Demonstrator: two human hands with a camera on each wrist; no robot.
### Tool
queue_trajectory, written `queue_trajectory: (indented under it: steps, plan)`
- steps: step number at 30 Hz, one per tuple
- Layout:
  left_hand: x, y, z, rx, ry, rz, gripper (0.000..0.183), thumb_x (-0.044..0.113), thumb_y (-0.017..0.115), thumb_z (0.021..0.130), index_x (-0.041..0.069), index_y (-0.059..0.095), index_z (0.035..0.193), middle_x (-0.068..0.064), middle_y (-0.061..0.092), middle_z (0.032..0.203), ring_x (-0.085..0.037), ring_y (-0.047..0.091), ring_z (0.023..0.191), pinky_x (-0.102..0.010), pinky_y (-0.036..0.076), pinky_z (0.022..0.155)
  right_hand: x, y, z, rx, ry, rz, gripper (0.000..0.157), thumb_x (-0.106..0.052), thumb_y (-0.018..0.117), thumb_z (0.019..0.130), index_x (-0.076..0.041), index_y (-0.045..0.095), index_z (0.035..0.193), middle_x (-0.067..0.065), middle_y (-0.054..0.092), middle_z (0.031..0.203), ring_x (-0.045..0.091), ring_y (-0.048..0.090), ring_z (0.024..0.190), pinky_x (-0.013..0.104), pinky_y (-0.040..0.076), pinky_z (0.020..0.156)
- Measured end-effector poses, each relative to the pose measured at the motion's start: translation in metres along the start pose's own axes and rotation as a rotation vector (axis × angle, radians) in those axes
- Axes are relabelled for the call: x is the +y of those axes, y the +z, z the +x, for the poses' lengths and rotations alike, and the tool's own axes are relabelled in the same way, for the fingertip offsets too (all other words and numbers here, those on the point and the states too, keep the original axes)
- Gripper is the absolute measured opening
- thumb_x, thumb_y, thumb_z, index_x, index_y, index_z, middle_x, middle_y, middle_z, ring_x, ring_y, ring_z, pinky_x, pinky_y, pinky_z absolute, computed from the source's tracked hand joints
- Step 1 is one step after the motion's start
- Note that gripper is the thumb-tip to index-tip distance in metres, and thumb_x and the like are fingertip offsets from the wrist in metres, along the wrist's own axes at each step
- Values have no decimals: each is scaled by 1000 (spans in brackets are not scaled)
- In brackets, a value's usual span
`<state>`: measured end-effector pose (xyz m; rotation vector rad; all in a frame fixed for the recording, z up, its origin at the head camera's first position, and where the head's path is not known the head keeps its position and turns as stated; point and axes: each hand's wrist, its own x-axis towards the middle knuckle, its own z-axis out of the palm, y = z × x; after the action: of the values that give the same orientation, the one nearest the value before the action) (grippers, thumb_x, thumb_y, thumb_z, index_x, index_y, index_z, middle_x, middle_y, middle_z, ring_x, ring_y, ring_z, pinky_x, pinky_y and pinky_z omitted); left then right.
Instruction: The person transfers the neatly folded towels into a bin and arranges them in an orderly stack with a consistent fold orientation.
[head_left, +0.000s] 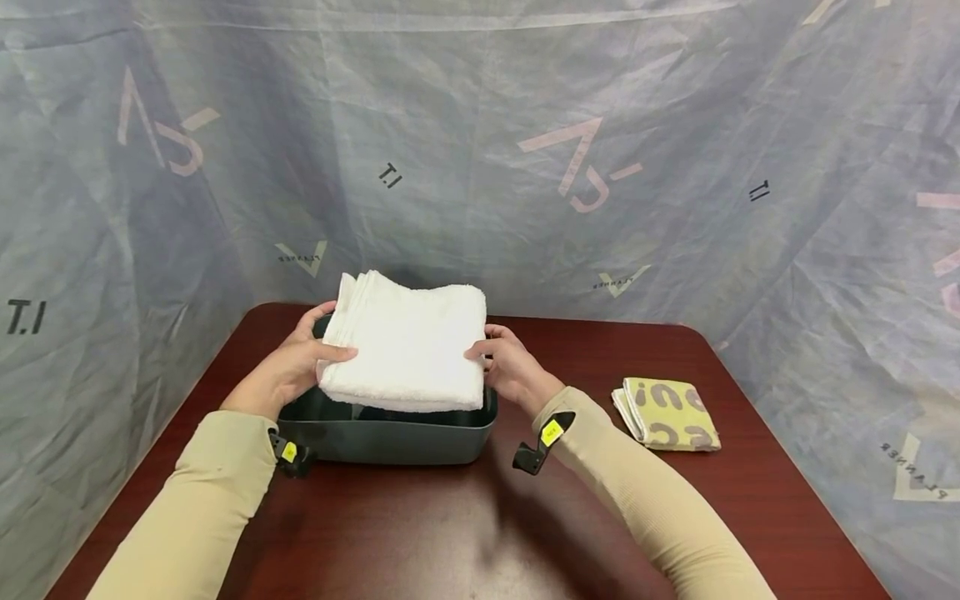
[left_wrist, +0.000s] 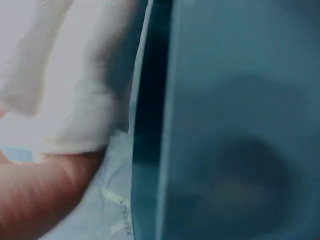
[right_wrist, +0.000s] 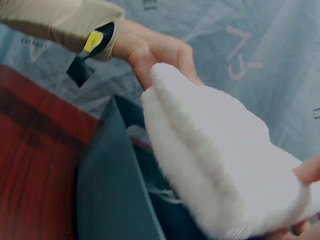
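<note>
A folded white towel (head_left: 412,346) is held up over a dark grey-green bin (head_left: 382,442) standing on the table. My left hand (head_left: 292,367) grips its left side, thumb on top and fingers behind. On the opposite side my right hand (head_left: 513,367) pinches the edge, thumb over the top face. Seen from the right wrist, the towel (right_wrist: 210,145) tilts above the bin's wall (right_wrist: 112,175), the left hand (right_wrist: 155,52) at its far end and right fingertips (right_wrist: 309,170) at its near end. The towel hides much of the bin's inside.
A folded yellow towel with grey lettering (head_left: 667,414) lies on the right of the dark red table (head_left: 450,525). Grey printed sheeting (head_left: 480,167) hangs behind and at both sides. Something pale (right_wrist: 165,195) shows inside the bin.
</note>
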<state>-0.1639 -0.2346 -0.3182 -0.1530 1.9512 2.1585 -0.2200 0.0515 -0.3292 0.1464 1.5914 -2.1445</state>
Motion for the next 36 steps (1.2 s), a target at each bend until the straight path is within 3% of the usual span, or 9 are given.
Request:
queue_trajectory:
  steps: [3, 6, 10, 13, 24, 36]
  plan:
    - [-3, -6, -1, 0, -90, 65, 92, -1, 59, 87, 19, -5, 149, -27, 17, 142, -34, 46, 114, -39, 46, 87, 3, -1, -2, 5, 42, -74, 63, 8, 54, 82, -8, 29, 137, 18, 32, 137, 33, 45, 113, 43, 41, 90]
    - [-3, -11, -4, 12, -145, 78, 87, 5, 55, 91, 15, -10, 148, -26, 2, 149, -42, 25, 130, -46, 34, 101, 1, -2, -8, -7, 69, -108, 68, 2, 52, 83, -2, 22, 143, 22, 18, 146, 38, 27, 130, 48, 27, 104]
    - [3, -15, -6, 84, -123, 36, 86, 14, 55, 93, 16, -11, 148, -22, -2, 151, -44, 13, 134, -52, 24, 105, -10, -4, -15, -11, 52, -34, 46, -2, 49, 85, 3, 35, 128, 25, 11, 148, 40, 15, 135, 51, 23, 106]
    - [7, -16, -7, 115, -108, 19, 87, 16, 57, 92, 17, -8, 149, -19, -1, 152, -43, 14, 134, -52, 25, 105, -18, -9, -17, -19, 36, 29, 30, -3, 46, 88, 2, 36, 116, 23, 12, 148, 39, 16, 135, 50, 25, 105]
    - [4, -6, -4, 14, -111, 21, 73, 15, 51, 96, 12, 2, 150, -19, 6, 152, -38, 23, 133, -44, 30, 104, -25, -18, -16, -100, 73, 41, 54, -2, 42, 91, -6, 26, 143, 20, 24, 144, 35, 27, 132, 45, 36, 100]
    - [11, 7, 0, 41, -93, -22, 73, 18, 59, 92, 13, 15, 150, -12, 9, 153, -34, 33, 130, -33, 38, 98, -28, -27, -18, -124, 71, 24, 55, -2, 43, 90, -7, 30, 143, 19, 29, 143, 33, 31, 130, 44, 36, 100]
